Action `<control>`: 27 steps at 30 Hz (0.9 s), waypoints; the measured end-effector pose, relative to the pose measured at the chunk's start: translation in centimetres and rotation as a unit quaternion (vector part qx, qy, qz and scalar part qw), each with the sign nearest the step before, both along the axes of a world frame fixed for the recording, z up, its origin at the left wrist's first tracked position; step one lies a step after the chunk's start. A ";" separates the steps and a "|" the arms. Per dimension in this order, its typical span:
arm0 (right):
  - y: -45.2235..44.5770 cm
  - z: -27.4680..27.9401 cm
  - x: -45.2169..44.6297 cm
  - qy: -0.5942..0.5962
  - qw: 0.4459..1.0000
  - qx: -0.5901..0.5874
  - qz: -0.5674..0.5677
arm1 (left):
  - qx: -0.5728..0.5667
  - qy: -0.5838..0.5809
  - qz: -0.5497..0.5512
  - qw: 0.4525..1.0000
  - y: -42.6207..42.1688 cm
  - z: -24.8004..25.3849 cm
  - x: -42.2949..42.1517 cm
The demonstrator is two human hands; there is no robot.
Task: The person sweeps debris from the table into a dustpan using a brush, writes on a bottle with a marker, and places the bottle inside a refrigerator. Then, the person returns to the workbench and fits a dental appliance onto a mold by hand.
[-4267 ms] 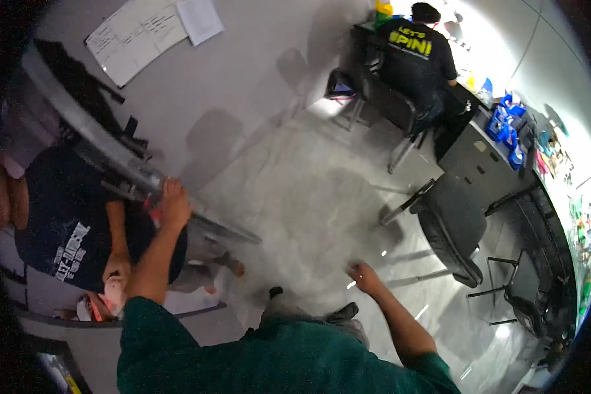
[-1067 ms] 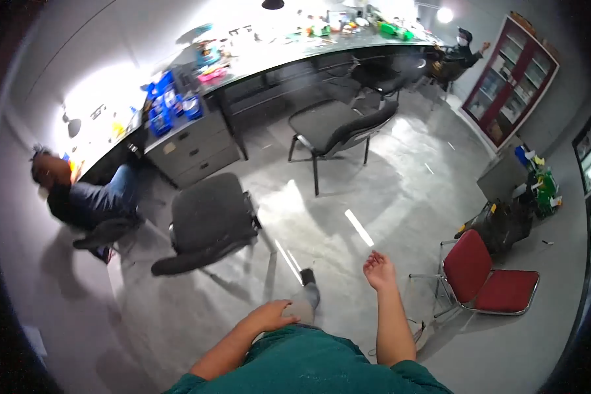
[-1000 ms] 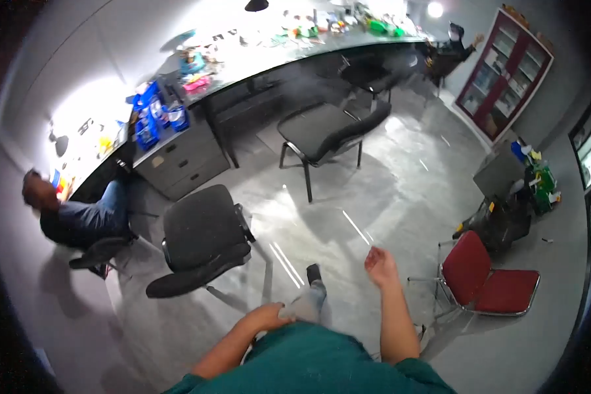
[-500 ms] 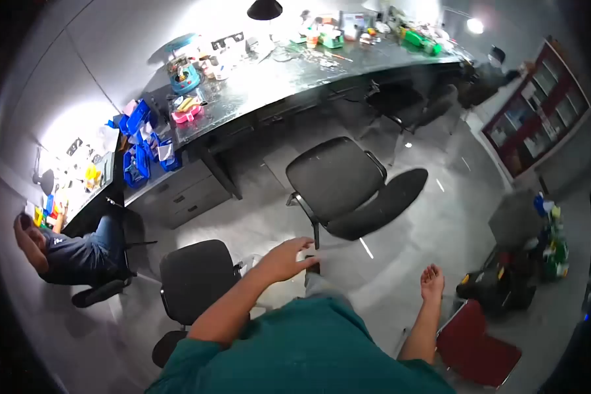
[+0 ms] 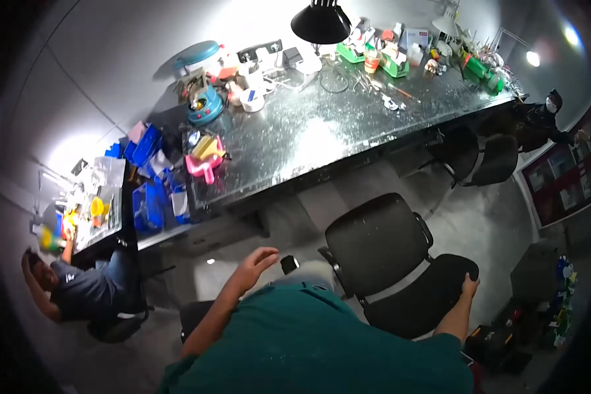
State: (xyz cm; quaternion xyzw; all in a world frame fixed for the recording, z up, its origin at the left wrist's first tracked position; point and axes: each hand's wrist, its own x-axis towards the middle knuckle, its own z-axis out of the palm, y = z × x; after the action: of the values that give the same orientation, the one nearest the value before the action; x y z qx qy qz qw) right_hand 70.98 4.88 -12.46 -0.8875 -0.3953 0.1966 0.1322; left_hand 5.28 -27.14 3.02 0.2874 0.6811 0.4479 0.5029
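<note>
My left hand [image 5: 253, 268] is raised over the floor in front of my shirt, its fingers apart and nothing in it. At the right, my right hand [image 5: 469, 286] touches the backrest edge of a black chair [image 5: 377, 233]; its fingers are wrapped round that edge, partly hidden. The chair stands close in front of me, beside a long dark workbench [image 5: 295, 141]. On the bench are a teal device [image 5: 205, 106], a pink tray [image 5: 203, 164] with a yellow item, a white tub [image 5: 251, 100] and an orange cup [image 5: 372, 61].
A black lamp [image 5: 321, 25] hangs over the bench. Blue bins [image 5: 149, 205] stand at its left end. One person [image 5: 88, 285] sits at the far left, another [image 5: 538, 121] at the far right near a glass-door cabinet [image 5: 561, 180]. A second black chair [image 5: 492, 159] stands by the bench.
The view has moved nearer to the workbench and the black chair. My right hand has come onto the chair's backrest. My left hand remains raised and empty.
</note>
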 end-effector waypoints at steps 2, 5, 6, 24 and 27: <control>0.0 0.1 -0.8 -0.027 0.998 -0.022 -0.045 | 0.034 0.084 -0.009 0.996 4.7 -1.4 -4.1; 0.5 -3.3 2.6 -0.065 0.994 -0.066 -0.052 | 0.051 0.175 -0.013 0.983 11.2 -2.5 -8.2; 0.4 -6.2 5.4 -0.073 0.995 -0.069 -0.001 | 0.058 0.229 -0.015 0.972 13.3 -3.1 -9.6; 27.9 -13.9 -11.9 -0.041 0.888 -0.365 0.275 | 0.149 0.428 0.244 0.857 24.2 -11.0 -13.7; 35.0 -18.7 -14.5 -0.015 0.836 -0.424 0.348 | 0.114 0.432 0.244 0.861 24.5 -10.4 -13.2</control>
State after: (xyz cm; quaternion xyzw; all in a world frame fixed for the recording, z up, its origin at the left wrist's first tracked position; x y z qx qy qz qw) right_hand 56.47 39.84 -31.12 -0.6635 -0.5583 0.3642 -0.3398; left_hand -7.93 -2.66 -7.35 0.3316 0.8227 0.4617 -0.0032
